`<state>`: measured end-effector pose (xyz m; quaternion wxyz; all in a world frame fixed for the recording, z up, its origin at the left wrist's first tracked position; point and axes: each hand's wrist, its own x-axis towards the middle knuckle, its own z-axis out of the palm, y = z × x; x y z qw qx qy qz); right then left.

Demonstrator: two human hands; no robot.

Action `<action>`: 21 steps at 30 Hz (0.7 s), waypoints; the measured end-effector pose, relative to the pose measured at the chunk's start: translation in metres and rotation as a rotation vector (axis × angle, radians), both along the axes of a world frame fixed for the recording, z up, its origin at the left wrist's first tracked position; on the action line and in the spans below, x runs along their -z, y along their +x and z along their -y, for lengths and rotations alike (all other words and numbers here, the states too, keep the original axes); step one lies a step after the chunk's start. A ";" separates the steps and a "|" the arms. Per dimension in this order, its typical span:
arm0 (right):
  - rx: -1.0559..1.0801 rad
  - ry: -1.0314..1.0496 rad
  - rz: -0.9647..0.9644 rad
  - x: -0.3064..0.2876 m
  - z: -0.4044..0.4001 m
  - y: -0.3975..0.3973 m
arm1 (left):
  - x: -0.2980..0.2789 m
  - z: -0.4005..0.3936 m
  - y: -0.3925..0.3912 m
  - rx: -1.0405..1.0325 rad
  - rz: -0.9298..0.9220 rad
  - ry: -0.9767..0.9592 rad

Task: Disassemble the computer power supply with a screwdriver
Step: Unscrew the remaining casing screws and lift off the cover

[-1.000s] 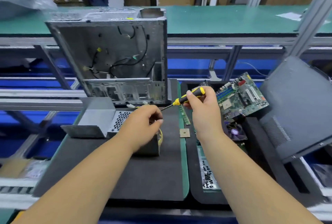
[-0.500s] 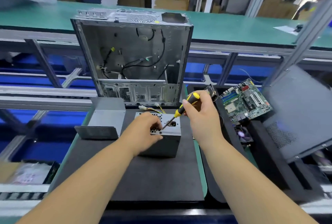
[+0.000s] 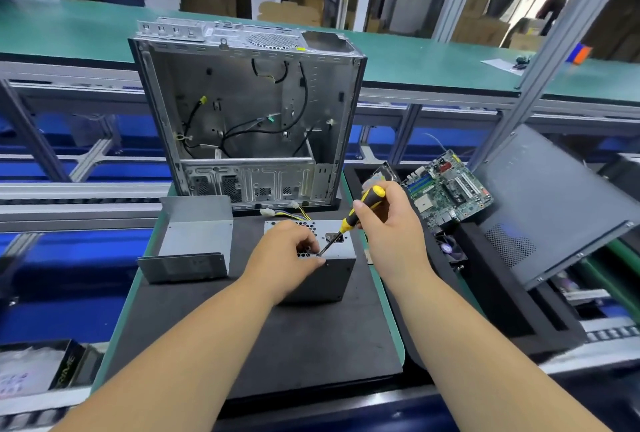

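A grey metal power supply (image 3: 327, 279) sits on the black mat (image 3: 277, 345), its perforated face turned up. Yellow and black wires (image 3: 294, 215) trail from its far side. My left hand (image 3: 287, 255) lies over the unit's left part, fingers curled on the top face and thumb at the near edge. My right hand (image 3: 388, 223) grips a yellow-and-black screwdriver (image 3: 360, 213). Its tip touches the top face beside my left fingertips. A separate grey metal cover (image 3: 194, 241) lies to the left on the mat.
An empty computer case (image 3: 249, 112) stands open right behind the power supply. A motherboard (image 3: 446, 189), a small fan (image 3: 450, 248) and a dark side panel (image 3: 550, 206) lie in the black foam tray at right. Blue bins sit below at left.
The screwdriver swung from nearly level to pointing down, and its tip came onto the power supply's top face beside my left fingers. The view shifted, bringing the case nearer the centre.
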<state>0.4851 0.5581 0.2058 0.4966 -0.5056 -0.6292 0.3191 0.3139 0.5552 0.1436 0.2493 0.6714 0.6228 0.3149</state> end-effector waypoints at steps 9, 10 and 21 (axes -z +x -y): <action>-0.004 0.025 0.241 -0.012 0.001 -0.019 | 0.002 -0.001 0.000 0.011 0.005 0.013; -0.021 0.018 0.303 -0.016 -0.001 -0.022 | 0.001 -0.001 -0.001 0.021 -0.004 0.009; -0.053 0.137 0.430 -0.022 -0.006 -0.040 | 0.001 -0.005 0.000 0.031 -0.046 0.038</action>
